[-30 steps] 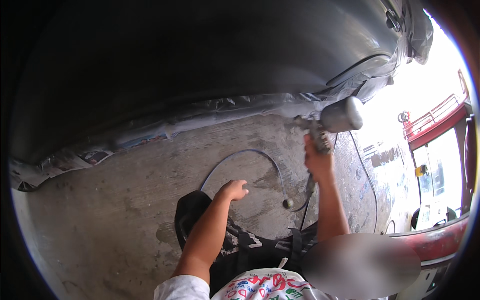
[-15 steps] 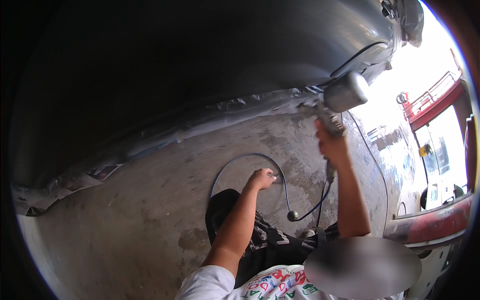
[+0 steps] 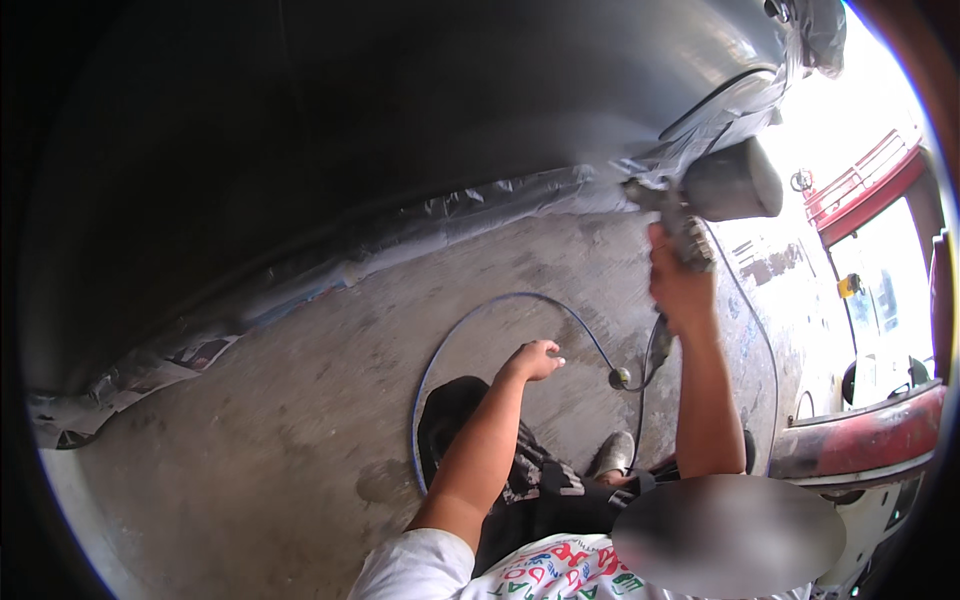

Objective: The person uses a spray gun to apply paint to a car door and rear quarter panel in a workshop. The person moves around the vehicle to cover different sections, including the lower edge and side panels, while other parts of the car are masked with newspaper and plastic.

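My right hand [image 3: 684,290] is wrapped round the handle of a paint spray gun [image 3: 680,225], with a grey metal cup [image 3: 735,182] on it. Its nozzle end faces left, close to the lower part of a dark, glossy vehicle body panel [image 3: 420,90]. From the bottom of the handle, a hose runs through a small round fitting [image 3: 621,378] to a thin blue hose [image 3: 470,313] looping over the floor. My left hand [image 3: 535,361] hovers above the floor inside that loop, empty, its fingers loosely bent and a little apart.
Plastic and paper masking [image 3: 480,203] lines the panel's lower edge. Beneath lies a stained concrete floor [image 3: 300,400]. A dark line [image 3: 755,320] crosses it at right. Red and white vehicle parts [image 3: 865,437] stand at far right. My shoe [image 3: 615,452] is near the hose.
The spray gun and my right hand have moved right along the panel, with the cup turned more sideways. The hose fitting has shifted up and right. My left hand has moved slightly right.
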